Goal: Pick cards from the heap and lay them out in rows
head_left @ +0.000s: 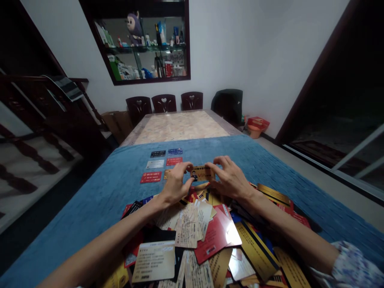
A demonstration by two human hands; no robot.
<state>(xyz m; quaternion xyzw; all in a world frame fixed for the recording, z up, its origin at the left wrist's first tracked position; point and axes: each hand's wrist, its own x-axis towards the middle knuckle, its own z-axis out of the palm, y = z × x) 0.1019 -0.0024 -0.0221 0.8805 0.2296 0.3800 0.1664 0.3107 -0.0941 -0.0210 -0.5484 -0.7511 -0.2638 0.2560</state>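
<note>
Between both hands I hold up a gold VIP card (203, 173), its printed face toward me. My left hand (176, 182) pinches its left end with thumb and finger. At the right end, the fingers of my right hand (229, 176) are closed on the same card. Below my hands and forearms spreads a heap of mixed plastic cards, among them a red card (214, 236), a cream card (154, 262) and a gold card with a black stripe (257, 250). Past my left hand, several cards lie in two columns, including a red card (151, 177) and a white card (155, 164).
A blue cloth (120, 176) covers the near part of the table; the patterned tabletop (186, 126) shows beyond it. Dark chairs (163, 103) stand at the far end. There is a stair railing (36, 132) on the left and a red bag (258, 123) on the floor at right.
</note>
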